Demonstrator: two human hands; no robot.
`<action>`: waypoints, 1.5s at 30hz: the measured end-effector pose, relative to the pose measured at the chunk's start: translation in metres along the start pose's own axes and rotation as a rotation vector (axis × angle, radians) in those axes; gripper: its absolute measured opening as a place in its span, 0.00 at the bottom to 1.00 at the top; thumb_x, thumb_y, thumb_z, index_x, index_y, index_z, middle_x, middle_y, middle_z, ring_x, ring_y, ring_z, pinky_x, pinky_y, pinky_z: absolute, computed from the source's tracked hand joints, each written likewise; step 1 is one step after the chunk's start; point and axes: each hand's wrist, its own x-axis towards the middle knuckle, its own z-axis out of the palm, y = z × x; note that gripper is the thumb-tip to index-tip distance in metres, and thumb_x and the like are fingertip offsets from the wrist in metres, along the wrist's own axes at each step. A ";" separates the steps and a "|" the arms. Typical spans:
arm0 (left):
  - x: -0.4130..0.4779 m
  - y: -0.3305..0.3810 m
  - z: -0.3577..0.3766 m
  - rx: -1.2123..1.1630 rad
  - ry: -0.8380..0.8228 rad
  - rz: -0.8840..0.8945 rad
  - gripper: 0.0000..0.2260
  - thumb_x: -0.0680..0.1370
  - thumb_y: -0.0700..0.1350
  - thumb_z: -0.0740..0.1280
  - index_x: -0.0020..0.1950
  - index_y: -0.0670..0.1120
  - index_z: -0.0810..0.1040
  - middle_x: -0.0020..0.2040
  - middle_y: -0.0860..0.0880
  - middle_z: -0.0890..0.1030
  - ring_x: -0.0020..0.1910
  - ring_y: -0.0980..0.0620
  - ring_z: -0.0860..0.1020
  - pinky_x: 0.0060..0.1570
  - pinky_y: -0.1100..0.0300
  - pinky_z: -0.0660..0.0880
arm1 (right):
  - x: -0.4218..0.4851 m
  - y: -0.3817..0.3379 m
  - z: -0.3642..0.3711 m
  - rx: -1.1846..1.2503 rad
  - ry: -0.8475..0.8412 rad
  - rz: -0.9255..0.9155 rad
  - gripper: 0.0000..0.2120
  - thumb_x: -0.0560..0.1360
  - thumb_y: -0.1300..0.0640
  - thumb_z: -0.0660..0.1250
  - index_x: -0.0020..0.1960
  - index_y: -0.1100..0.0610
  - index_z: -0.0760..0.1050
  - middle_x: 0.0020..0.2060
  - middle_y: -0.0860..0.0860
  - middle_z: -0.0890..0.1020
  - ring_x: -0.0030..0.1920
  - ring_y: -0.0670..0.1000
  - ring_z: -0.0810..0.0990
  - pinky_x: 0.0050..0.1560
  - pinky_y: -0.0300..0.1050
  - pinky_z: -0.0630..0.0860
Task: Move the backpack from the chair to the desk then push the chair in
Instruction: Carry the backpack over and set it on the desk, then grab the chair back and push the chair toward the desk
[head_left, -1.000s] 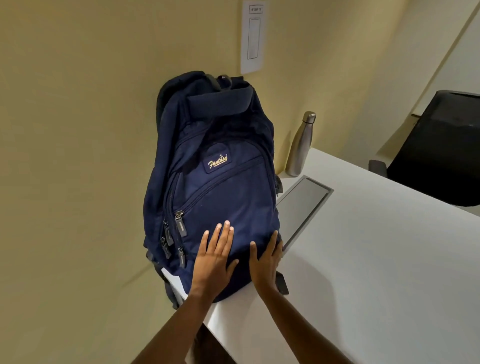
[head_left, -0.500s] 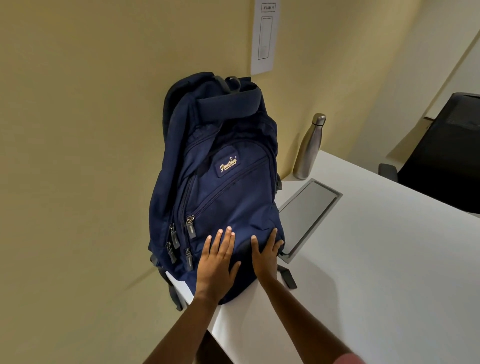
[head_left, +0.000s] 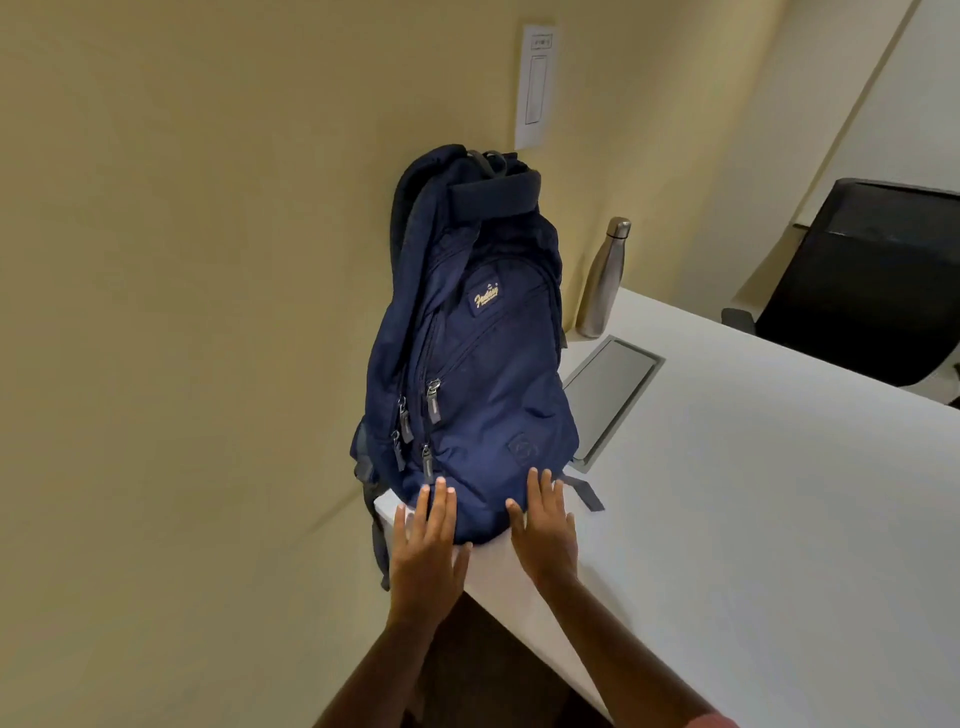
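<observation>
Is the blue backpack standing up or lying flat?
Standing up. The backpack rests on its bottom at the desk corner, its top leaning against the wall.

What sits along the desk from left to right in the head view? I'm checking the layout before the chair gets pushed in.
backpack → steel bottle → grey desk panel → black chair

Office — desk (head_left: 753, 493), swivel chair (head_left: 872, 280)
</observation>
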 end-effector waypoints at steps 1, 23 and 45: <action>-0.010 -0.006 -0.003 0.005 0.002 -0.012 0.33 0.61 0.56 0.76 0.61 0.42 0.76 0.62 0.43 0.79 0.60 0.44 0.77 0.54 0.45 0.77 | -0.011 -0.002 0.002 -0.060 -0.021 -0.018 0.32 0.76 0.40 0.41 0.73 0.58 0.50 0.74 0.61 0.54 0.75 0.60 0.51 0.71 0.60 0.57; -0.205 -0.055 -0.036 -0.144 -0.209 -0.065 0.29 0.79 0.59 0.42 0.68 0.46 0.29 0.72 0.46 0.33 0.75 0.45 0.40 0.73 0.47 0.39 | -0.234 -0.052 0.009 -0.301 -0.212 0.022 0.28 0.79 0.43 0.44 0.74 0.52 0.40 0.76 0.52 0.45 0.75 0.53 0.40 0.74 0.56 0.45; -0.444 -0.040 -0.109 -0.125 -0.241 -0.112 0.29 0.79 0.58 0.42 0.73 0.43 0.39 0.77 0.43 0.44 0.76 0.45 0.43 0.73 0.48 0.42 | -0.478 -0.053 -0.018 -0.222 -0.185 -0.044 0.28 0.79 0.43 0.43 0.74 0.53 0.44 0.76 0.52 0.47 0.76 0.52 0.41 0.74 0.57 0.44</action>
